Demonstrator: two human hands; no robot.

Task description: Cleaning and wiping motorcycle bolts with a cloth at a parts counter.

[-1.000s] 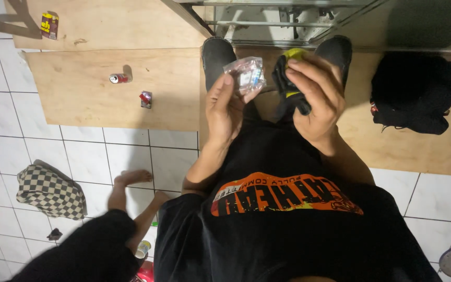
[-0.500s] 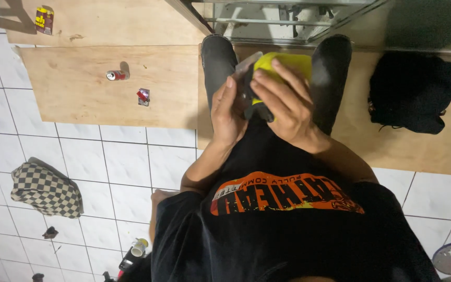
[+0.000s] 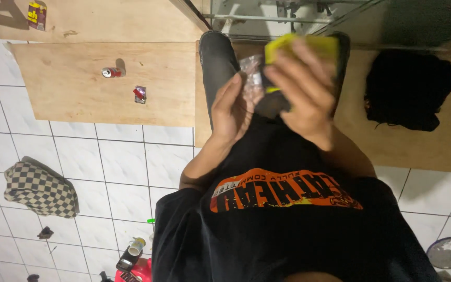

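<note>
White floor tiles (image 3: 110, 162) are seen from above, with large plywood sheets (image 3: 79, 89) laid across them at the far side. A black shirt (image 3: 288, 224) with an orange print fills the near right of the view. On the far right plywood, a black bundle of cloth (image 3: 408, 89) is lying, and a checkered cloth (image 3: 40, 188) is spread on the tiles at the near left. The right hand (image 3: 304, 99) is closed around a yellow and black object (image 3: 298, 47), held up over the legs. Just beside it, the left hand (image 3: 233, 107) is curled, a small clear plastic packet (image 3: 251, 73) pinched in its fingertips. A small can (image 3: 111, 72) is lying on the left plywood.
</note>
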